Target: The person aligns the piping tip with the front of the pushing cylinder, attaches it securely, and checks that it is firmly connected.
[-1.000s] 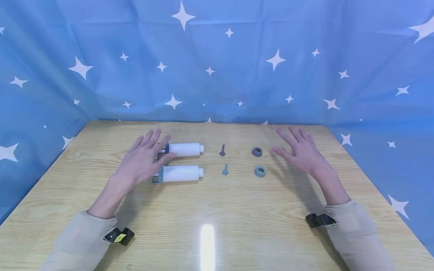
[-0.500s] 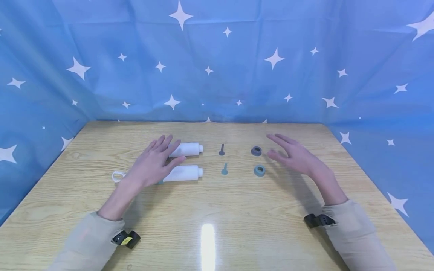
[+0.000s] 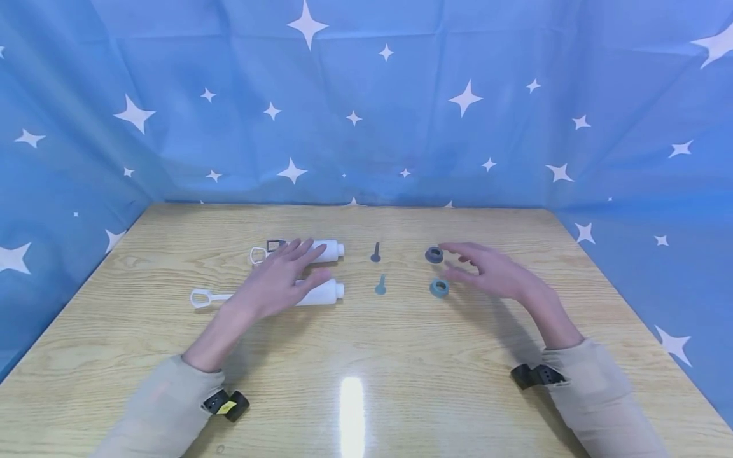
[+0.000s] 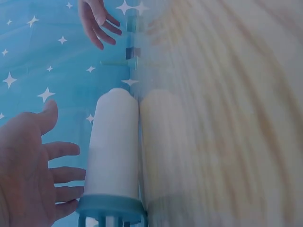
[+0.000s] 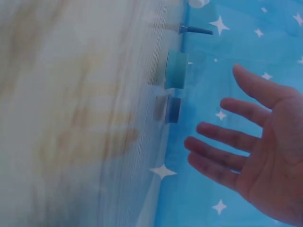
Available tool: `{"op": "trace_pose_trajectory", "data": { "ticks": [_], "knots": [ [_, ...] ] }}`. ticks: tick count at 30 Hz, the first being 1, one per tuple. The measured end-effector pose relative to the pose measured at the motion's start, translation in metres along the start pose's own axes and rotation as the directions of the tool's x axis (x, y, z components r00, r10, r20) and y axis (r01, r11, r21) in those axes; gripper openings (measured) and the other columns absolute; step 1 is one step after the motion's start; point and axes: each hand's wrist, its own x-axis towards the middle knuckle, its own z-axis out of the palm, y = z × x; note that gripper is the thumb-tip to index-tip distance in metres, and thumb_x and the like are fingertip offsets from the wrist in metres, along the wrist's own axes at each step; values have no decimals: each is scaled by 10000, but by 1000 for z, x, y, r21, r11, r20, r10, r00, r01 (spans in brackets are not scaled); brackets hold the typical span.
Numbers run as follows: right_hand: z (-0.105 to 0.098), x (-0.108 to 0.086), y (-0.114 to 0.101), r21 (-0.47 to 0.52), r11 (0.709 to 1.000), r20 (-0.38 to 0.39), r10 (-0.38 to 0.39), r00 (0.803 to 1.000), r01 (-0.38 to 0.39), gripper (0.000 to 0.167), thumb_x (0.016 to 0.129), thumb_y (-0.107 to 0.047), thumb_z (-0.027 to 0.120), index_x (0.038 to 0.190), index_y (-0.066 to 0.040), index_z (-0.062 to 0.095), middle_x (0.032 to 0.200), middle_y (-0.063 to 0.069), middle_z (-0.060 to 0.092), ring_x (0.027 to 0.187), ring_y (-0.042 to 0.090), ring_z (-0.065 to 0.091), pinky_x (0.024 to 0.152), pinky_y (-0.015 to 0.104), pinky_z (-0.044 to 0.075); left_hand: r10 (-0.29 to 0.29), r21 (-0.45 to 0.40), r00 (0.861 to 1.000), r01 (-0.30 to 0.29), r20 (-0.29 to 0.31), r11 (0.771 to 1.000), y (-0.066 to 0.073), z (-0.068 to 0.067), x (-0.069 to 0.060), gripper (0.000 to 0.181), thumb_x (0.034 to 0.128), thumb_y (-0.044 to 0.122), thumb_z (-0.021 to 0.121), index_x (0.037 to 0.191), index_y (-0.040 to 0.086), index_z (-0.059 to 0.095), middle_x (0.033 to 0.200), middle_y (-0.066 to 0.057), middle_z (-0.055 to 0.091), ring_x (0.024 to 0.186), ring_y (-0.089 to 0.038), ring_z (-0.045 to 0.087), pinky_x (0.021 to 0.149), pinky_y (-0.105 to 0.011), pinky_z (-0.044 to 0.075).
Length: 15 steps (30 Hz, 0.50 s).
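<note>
My left hand (image 3: pixel 279 284) hovers with fingers spread over two white cylinders with narrow necks, the far one (image 3: pixel 329 250) and the near one (image 3: pixel 322 293). It covers their middle parts. A teal slotted collar (image 4: pixel 112 206) closes the near cylinder's end in the left wrist view, beside my fingers. White loop handles, one near (image 3: pixel 201 298) and one far (image 3: pixel 257 255), stick out leftward. My right hand (image 3: pixel 495 273) holds nothing, its fingers extended just right of a dark ring cap (image 3: pixel 434 255) and a teal ring cap (image 3: pixel 439 288). No contact with the caps is plain.
Between the cylinders and caps lie a dark flat-ended stick (image 3: pixel 375 252) and a teal one (image 3: pixel 380 285). Everything rests on a wood-grain table (image 3: pixel 412 356). A blue star-patterned cloth (image 3: pixel 401 146) hangs behind and at the sides.
My left hand has moved right and slightly nearer over the cylinders, uncovering the white handles. The right hand has shifted left and slightly nearer, closer to the ring caps. The objects stay put.
</note>
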Motion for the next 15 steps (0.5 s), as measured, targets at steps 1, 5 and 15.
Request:
{"op": "trace_pose_trajectory", "data": {
  "ticks": [1, 5, 15],
  "knots": [
    [1, 0, 0, 9, 1000, 7, -7, 1000, 7, 608, 1024, -366, 599, 1531, -79, 424, 1532, 182, 437, 1240, 431, 555, 994, 608, 454, 6, -7, 1000, -6, 3, 1000, 2, 1, 1, 707, 1030, 610, 397, 1562, 145, 391, 1613, -182, 294, 1497, -409, 205, 1196, -572, 178],
    [4, 1, -3, 36, 999, 34, -40, 999, 38, 598, 1001, -355, 644, 1487, -49, 480, 1488, 169, 495, 1176, 387, 603, 969, 574, 485, 30, -24, 1000, -29, 10, 999, 8, 3, 7, 697, 1027, 614, 403, 1551, 154, 418, 1593, -172, 343, 1484, -394, 261, 1188, -567, 212],
    [7, 3, -5, 48, 996, 85, -77, 993, 73, 538, 970, -271, 702, 1403, 8, 548, 1344, 194, 594, 1086, 329, 644, 912, 499, 536, 101, -71, 995, -100, 2, 992, 25, 12, 21, 668, 1035, 560, 449, 1532, 113, 442, 1548, -200, 408, 1437, -390, 362, 1177, -537, 262]
  ]
}}
